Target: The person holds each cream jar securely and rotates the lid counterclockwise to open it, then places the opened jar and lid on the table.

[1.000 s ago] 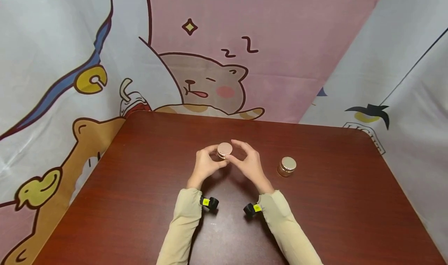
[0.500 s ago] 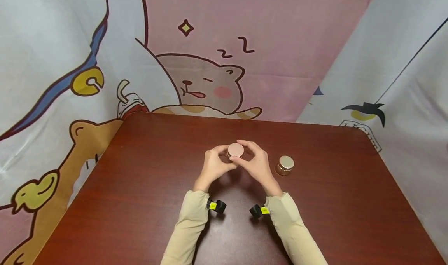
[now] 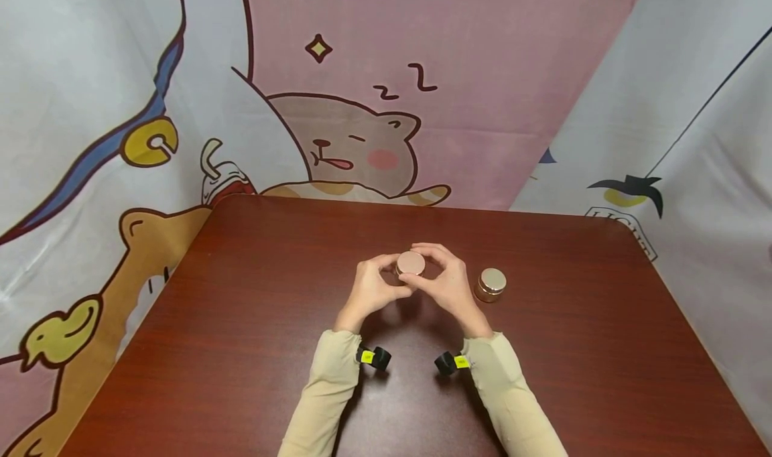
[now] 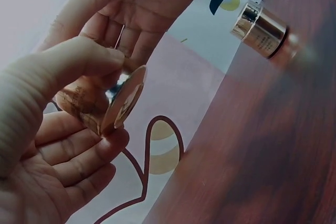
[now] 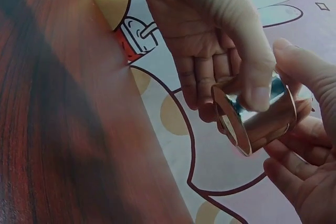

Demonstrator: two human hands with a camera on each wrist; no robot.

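Note:
A small rose-gold cosmetic jar (image 3: 411, 263) with a flat round lid is held between both hands above the table. My left hand (image 3: 370, 287) grips its lower part, thumb in front and fingers behind. From the right, my right hand (image 3: 446, 281) pinches it higher up, thumb at the near edge of the lid. In the left wrist view the jar (image 4: 84, 100) shows small lettering on its side, partly covered by fingers. The right wrist view has its shiny wall (image 5: 270, 121) and flat round base facing the camera.
A second, similar gold jar (image 3: 491, 285) stands upright on the dark red-brown wooden table (image 3: 579, 323), right of my right hand. A cartoon-printed cloth (image 3: 482, 108) hangs behind the table's far edge. Both wrists carry small black cameras (image 3: 381, 358).
Both hands have shifted right with the jar, nearer the standing jar. The right thumb and fingers now sit closer around the lid. The standing jar stays put, while the head view turns slightly.

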